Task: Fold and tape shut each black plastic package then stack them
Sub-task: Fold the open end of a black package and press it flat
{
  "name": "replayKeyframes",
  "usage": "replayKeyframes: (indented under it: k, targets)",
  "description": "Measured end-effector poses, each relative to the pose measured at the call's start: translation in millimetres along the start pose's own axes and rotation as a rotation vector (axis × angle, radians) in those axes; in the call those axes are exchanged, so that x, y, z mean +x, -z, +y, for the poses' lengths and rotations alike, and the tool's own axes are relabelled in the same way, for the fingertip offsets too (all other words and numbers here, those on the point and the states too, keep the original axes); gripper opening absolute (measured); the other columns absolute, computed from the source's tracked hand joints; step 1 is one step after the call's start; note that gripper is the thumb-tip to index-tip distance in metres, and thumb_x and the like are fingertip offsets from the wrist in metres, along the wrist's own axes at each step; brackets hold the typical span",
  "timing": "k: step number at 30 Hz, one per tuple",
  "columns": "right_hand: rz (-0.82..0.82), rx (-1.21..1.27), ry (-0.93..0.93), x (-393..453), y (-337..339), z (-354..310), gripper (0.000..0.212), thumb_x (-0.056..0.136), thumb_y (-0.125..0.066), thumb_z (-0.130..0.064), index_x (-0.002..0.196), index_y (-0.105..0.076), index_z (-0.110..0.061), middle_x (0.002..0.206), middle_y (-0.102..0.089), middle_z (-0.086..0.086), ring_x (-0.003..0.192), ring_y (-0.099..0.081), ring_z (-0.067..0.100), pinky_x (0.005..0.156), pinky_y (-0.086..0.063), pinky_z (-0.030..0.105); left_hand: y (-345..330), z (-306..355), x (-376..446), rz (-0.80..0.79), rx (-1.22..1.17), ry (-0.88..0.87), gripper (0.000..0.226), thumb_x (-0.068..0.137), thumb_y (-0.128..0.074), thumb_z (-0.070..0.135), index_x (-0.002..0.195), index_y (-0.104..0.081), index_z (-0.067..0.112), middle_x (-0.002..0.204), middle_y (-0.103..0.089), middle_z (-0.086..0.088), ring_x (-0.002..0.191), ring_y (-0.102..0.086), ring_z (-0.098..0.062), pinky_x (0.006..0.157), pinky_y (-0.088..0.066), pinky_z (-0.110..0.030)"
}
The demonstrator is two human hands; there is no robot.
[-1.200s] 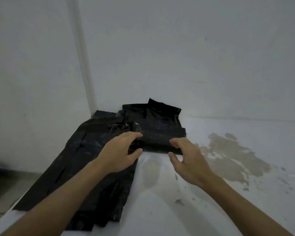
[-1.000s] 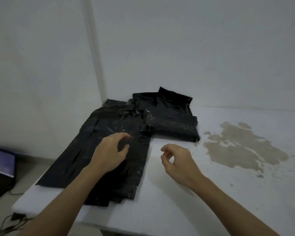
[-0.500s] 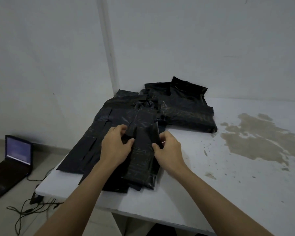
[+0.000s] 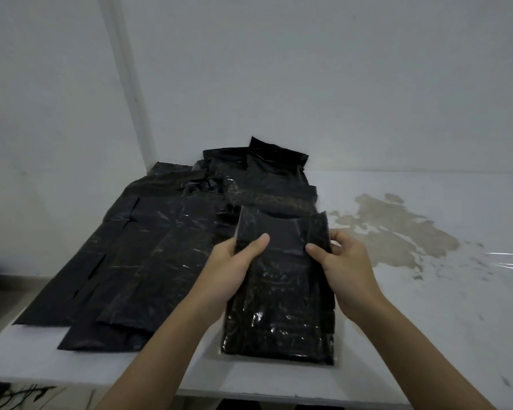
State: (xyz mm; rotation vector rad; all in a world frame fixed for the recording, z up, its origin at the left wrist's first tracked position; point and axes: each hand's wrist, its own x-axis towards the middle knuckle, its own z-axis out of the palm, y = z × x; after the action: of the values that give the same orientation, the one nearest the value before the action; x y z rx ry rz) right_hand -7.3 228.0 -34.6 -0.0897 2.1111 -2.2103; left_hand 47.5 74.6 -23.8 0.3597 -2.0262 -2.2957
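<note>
A long black plastic package (image 4: 279, 309) lies lengthwise near the white table's front edge, its far end raised a little. My left hand (image 4: 231, 267) grips its left side with the thumb on top. My right hand (image 4: 342, 267) grips its right side, thumb on top and fingers round the edge. To the left lie several flat unfolded black packages (image 4: 125, 255), overlapping. Behind, against the wall, sits a stack of folded black packages (image 4: 267, 182).
The white table (image 4: 427, 321) carries a large brown stain (image 4: 397, 232) to the right of the package. A glint of clear plastic film (image 4: 507, 260) shows at the far right. White walls meet in a corner behind the piles. Dark cables (image 4: 9, 393) lie on the floor at lower left.
Both hands moved from the folded stack to the flat pile, took one package by its sides and drew it right and toward me, onto bare table. The camera view shifted too.
</note>
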Motion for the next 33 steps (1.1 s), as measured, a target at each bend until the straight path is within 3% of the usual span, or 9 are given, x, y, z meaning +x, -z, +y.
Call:
replayKeyframes:
  k: [4, 9, 12, 20, 26, 33]
  targets:
    - [0.03, -0.07, -0.057, -1, 40, 8, 0.01, 0.091, -0.057, -0.003, 0.096, -0.062, -0.01, 0.087, -0.07, 0.009, 0.077, -0.069, 0.023, 0.067, -0.057, 0.036, -31, -18, 10, -0.007, 0.042, 0.022, 0.028, 0.093, -0.055, 0.033, 0.095, -0.073, 0.012, 0.092, -0.075, -0.001, 0.086, -0.071, -0.012, 0.066, -0.051, -0.015]
    - [0.047, -0.054, -0.038, -1, 65, 17, 0.008, 0.088, -0.062, -0.009, 0.093, -0.065, -0.014, 0.084, -0.072, 0.004, 0.076, -0.07, 0.016, 0.069, -0.057, 0.03, -59, -42, 21, 0.13, -0.016, -0.076, 0.02, 0.094, -0.055, 0.019, 0.09, -0.073, 0.011, 0.09, -0.074, -0.005, 0.089, -0.07, -0.023, 0.081, -0.054, -0.037]
    - [0.106, -0.055, 0.028, 3, 67, 23, 0.004, 0.087, -0.066, -0.017, 0.089, -0.069, -0.016, 0.081, -0.074, -0.001, 0.075, -0.07, 0.012, 0.07, -0.058, 0.029, -68, -47, 23, 0.154, -0.034, -0.134, 0.018, 0.094, -0.055, 0.02, 0.094, -0.072, 0.013, 0.09, -0.074, -0.001, 0.089, -0.069, -0.016, 0.075, -0.052, -0.027]
    - [0.161, 0.057, 0.109, 6, 61, 33, 0.006, 0.086, -0.066, -0.018, 0.089, -0.07, -0.017, 0.081, -0.074, -0.004, 0.077, -0.07, 0.009, 0.067, -0.057, 0.021, -72, -56, 25, 0.23, -0.003, -0.258, 0.015, 0.092, -0.057, 0.019, 0.095, -0.071, 0.02, 0.089, -0.074, 0.004, 0.086, -0.07, -0.01, 0.07, -0.053, -0.018]
    - [0.125, 0.174, 0.043, 8, 65, 34, 0.013, 0.087, -0.063, -0.02, 0.095, -0.072, -0.015, 0.086, -0.075, 0.002, 0.084, -0.071, 0.017, 0.078, -0.057, 0.032, -71, -59, 29, 0.234, -0.092, -0.186, 0.019, 0.093, -0.055, 0.017, 0.1, -0.071, 0.011, 0.094, -0.074, -0.004, 0.093, -0.069, -0.018, 0.088, -0.052, -0.036]
    - [0.129, 0.238, -0.002, 12, 67, 35, 0.014, 0.088, -0.062, -0.018, 0.096, -0.072, -0.011, 0.088, -0.075, 0.006, 0.086, -0.071, 0.022, 0.083, -0.055, 0.04, -73, -58, 30, 0.225, -0.139, -0.166, 0.02, 0.093, -0.054, 0.017, 0.098, -0.071, 0.008, 0.092, -0.074, -0.005, 0.09, -0.07, -0.019, 0.083, -0.055, -0.032]
